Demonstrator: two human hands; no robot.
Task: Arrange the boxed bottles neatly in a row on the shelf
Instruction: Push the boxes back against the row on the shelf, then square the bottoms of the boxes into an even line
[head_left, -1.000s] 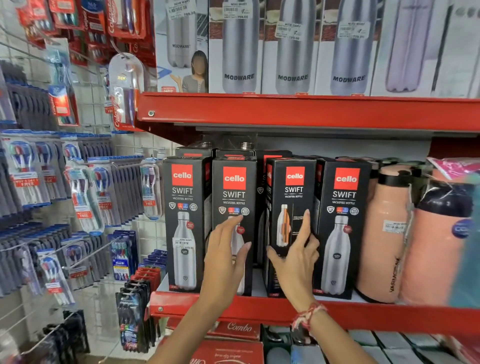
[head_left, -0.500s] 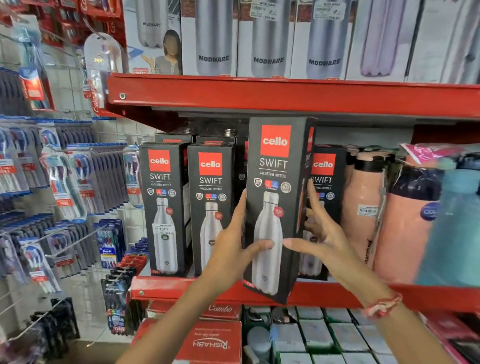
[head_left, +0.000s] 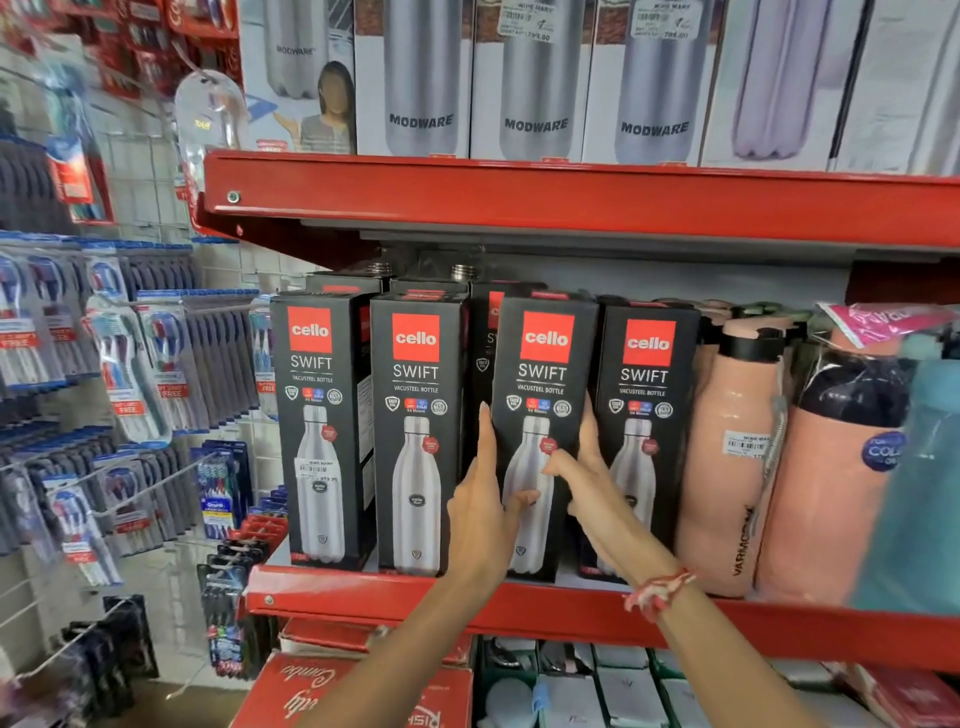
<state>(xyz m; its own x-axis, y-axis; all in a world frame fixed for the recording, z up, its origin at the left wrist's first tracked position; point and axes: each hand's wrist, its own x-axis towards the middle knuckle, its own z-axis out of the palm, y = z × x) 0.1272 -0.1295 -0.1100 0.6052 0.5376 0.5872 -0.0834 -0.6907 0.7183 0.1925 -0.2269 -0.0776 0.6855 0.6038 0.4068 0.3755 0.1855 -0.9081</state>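
Observation:
Several black Cello Swift bottle boxes stand upright in a front row on the red middle shelf (head_left: 519, 605). The third box (head_left: 543, 364) from the left rests on the shelf between my two hands. My left hand (head_left: 483, 514) grips its left side with the thumb on the front. My right hand (head_left: 589, 478) holds its right edge, thumb across the front. Beside it stand the first box (head_left: 317, 415), the second box (head_left: 415, 426) and the fourth box (head_left: 647, 395). More boxes stand behind the row, mostly hidden.
Peach flasks (head_left: 727, 447) and a teal bottle (head_left: 914, 493) crowd the shelf's right end. Modware boxes (head_left: 535, 78) fill the upper shelf (head_left: 571, 202). Toothbrush packs (head_left: 156, 364) hang on a wire grid at left. Red boxes (head_left: 322, 686) lie on the shelf below.
The box was lifted out in front of the shelf in both hands half a second ago; now it stands back in the row, third from the left, facing front.

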